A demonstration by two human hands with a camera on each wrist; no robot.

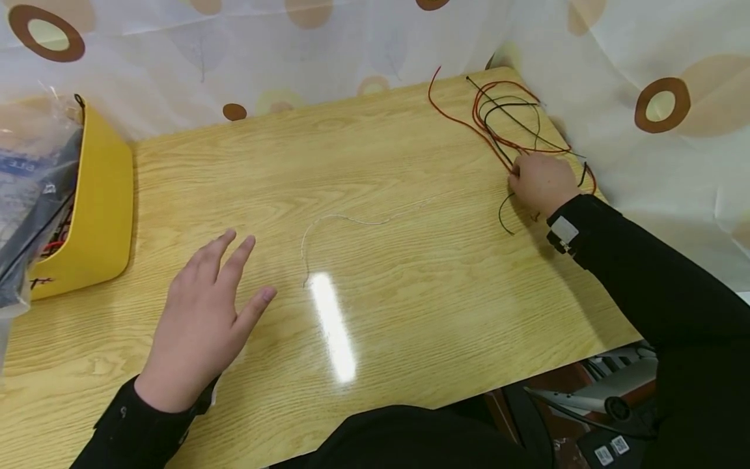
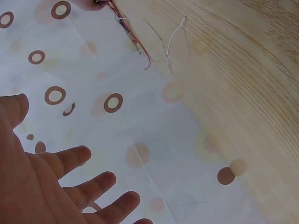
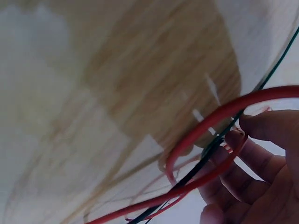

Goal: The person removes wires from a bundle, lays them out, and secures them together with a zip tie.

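Head view, landmark: the pale yellow wood-grain table [image 1: 375,195] is taken as reference for all places.
Head view, right hand: the right hand [image 1: 541,182] is seen at the table's far right corner, fingers curled onto the tangled bundle of thin red and black wires [image 1: 506,114]; the bundle is judged to be pinched.
Head view, wire lie: the bundle extends away from the fingers toward the table's far edge, its long axis running roughly front to back; the right hand is by far the nearer.
Head view, left hand: the left hand [image 1: 202,322] is held flat above the table's near left part, fingers spread, nothing held.
Head view, other items: a thin white wire [image 1: 351,221] lies loose at the table's middle; a yellow plastic bin [image 1: 96,202] stands at the left edge.
Left wrist view: spread fingers [image 2: 70,158] are recorded empty; the circle-patterned white curtain [image 2: 112,102] is behind the table.
Right wrist view: fingertips [image 3: 261,128] are closed around the red and black strands.
Writing: none legible; the bin's markings are too small to read.
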